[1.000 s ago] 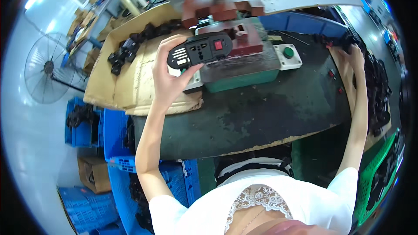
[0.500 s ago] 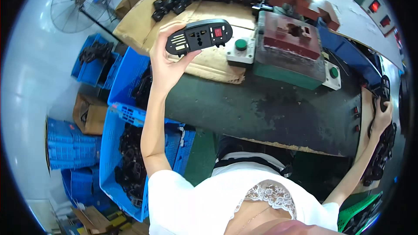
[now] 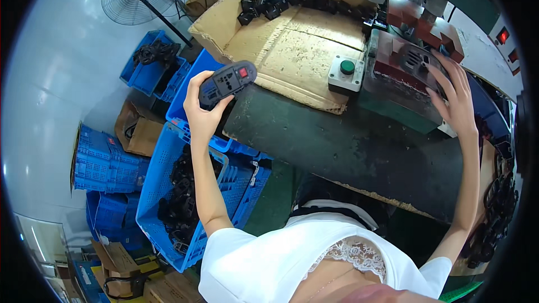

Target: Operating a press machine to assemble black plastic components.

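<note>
My left hand (image 3: 203, 108) is closed round a black oval socket panel (image 3: 227, 82) with a red rocker switch at one end. It hangs in the air above the blue crates, left of the bench. At the right, my right hand (image 3: 459, 101) grips a slotted black oval plastic cover (image 3: 414, 60) by its edge. The cover is over the top of the dark red fixture block (image 3: 386, 63), partly behind my fingers. Whether it rests fully in the block I cannot tell.
Press parts (image 3: 432, 3) hang above the block. A box with a green button (image 3: 347, 67) stands left of it. Behind lies a cardboard tray (image 3: 292, 33) with several black parts (image 3: 269, 3). Blue crates (image 3: 151, 207) of black parts stand left, more black parts (image 3: 497, 213) right.
My right hand has come from the parts at the far right to the red fixture with a black cover. My left hand has moved left and lower with the socket panel; the view has shifted.
</note>
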A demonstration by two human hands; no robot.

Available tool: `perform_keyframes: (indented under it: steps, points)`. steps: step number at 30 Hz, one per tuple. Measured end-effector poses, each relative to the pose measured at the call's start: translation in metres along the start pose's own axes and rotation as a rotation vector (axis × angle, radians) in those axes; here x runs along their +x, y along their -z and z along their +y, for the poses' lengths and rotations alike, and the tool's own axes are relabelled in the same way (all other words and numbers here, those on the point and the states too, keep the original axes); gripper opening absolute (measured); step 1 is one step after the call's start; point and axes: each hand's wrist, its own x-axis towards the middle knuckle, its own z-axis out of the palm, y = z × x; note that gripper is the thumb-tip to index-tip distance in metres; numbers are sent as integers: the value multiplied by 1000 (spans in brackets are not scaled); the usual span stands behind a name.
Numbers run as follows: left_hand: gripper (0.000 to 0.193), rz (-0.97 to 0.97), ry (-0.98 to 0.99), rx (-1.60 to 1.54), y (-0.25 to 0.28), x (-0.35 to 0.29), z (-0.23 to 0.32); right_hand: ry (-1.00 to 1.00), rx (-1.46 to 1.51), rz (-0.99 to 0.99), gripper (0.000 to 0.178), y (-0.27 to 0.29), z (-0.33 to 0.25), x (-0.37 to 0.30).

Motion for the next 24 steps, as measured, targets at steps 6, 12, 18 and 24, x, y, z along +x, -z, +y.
perform_keyframes:
  steps: [6,12,18,24]
  points:
    - [49,2,16,103,17,-8,-12,-121,128,-239,43,-22,19,26]
    - [60,-50,45,744,14,-11,-28,-208,226,-284,45,-20,19,25]
    - [39,-90,-324,493,-41,56,5,-264,225,-230,47,2,20,8]
    - [41,-331,-119,360,-150,165,-98,-362,178,-175,42,30,19,-18]
